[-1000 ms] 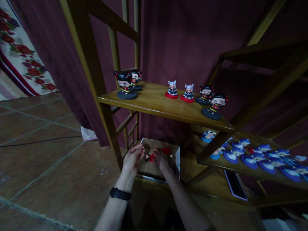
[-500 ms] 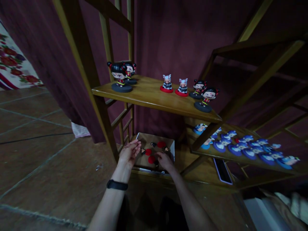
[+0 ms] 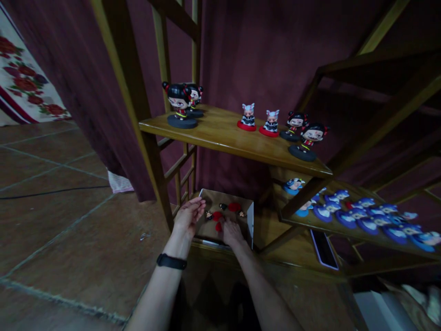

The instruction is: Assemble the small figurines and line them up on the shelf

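Observation:
An open cardboard box sits on the lowest board of a wooden rack and holds several small figurines, some on red bases and some dark. My left hand hovers at the box's left edge with its fingers loosely curved and apart, holding nothing. My right hand reaches down into the box, its fingertips at a red-based piece. Its fingers are turned away and in shadow, so its grip is unclear. A black band is on my left wrist.
The wooden shelf above the box carries several big-headed figurines on dark and red bases. A lower shelf to the right holds several blue figurines. A phone-like slab lies beneath it. A dark red curtain hangs behind, with tiled floor to the left.
My right hand has moved slightly within the box, staying by the red-based pieces. My left hand stays at the box's left edge. The view shifted a little.

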A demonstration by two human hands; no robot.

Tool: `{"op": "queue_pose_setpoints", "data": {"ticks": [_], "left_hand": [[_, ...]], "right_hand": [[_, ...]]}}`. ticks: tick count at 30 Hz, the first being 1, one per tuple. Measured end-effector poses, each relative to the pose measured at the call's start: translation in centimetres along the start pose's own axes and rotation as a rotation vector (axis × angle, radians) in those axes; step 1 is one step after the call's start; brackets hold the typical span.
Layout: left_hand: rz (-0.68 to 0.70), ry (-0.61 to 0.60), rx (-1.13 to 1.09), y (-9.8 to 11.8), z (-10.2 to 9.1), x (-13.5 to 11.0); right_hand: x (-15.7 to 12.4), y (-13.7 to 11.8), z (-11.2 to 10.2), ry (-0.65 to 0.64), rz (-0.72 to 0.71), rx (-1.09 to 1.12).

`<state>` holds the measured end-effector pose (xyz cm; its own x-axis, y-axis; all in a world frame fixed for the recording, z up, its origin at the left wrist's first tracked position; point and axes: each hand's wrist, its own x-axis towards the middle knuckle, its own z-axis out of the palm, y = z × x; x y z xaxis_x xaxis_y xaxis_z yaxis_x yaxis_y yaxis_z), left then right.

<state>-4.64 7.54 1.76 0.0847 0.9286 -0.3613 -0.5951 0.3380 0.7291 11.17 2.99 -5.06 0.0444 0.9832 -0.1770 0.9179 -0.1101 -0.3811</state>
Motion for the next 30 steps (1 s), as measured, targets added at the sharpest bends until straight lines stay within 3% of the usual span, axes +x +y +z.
{"op": "queue_pose_setpoints", "data": {"ticks": [2,4,7,10,15,19,22,25,27,30], "left_hand": [[0.013,0.001,0.03,-0.3,0.1,-0.2],[0.023,-0.01,0.096,-0.7,0.5,-0.4],[0.027,-0.046,0.25,-1.8,1.2,-1.0],[0.014,-0.099,0.376,-3.2,2.0,-1.5],[-0.014,-0.263,0.459,-5.0,2.5,-1.8],[0.087,-0.13,0.415,-5.2,2.3,-1.3],[0.066,0.02,0.318,-4.8,1.8,-0.7],[0.003,0.039,0.203,-4.3,1.4,-0.3],[-0.025,0.033,0.148,-4.2,1.3,-0.2],[-0.041,0.024,0.122,-4.1,1.4,-0.2]], "right_hand": [[-0.1,0.1,-0.9,0.044,0.044,0.313],[-0.3,0.2,-1.9,0.058,0.096,0.794],[-1.1,0.4,-2.8,-0.012,0.147,1.425],[-2.1,0.2,-3.1,-0.098,0.124,1.608],[-3.1,-0.4,-3.6,-0.132,0.027,1.452],[-2.7,0.8,-3.9,0.014,0.036,1.292],[-2.1,2.5,-3.6,0.169,0.127,0.815],[-2.0,3.3,-2.8,0.096,0.162,0.288],[-2.2,3.0,-1.9,0.015,0.157,0.093],[-2.4,2.2,-0.4,-0.004,0.155,-0.03]]}}
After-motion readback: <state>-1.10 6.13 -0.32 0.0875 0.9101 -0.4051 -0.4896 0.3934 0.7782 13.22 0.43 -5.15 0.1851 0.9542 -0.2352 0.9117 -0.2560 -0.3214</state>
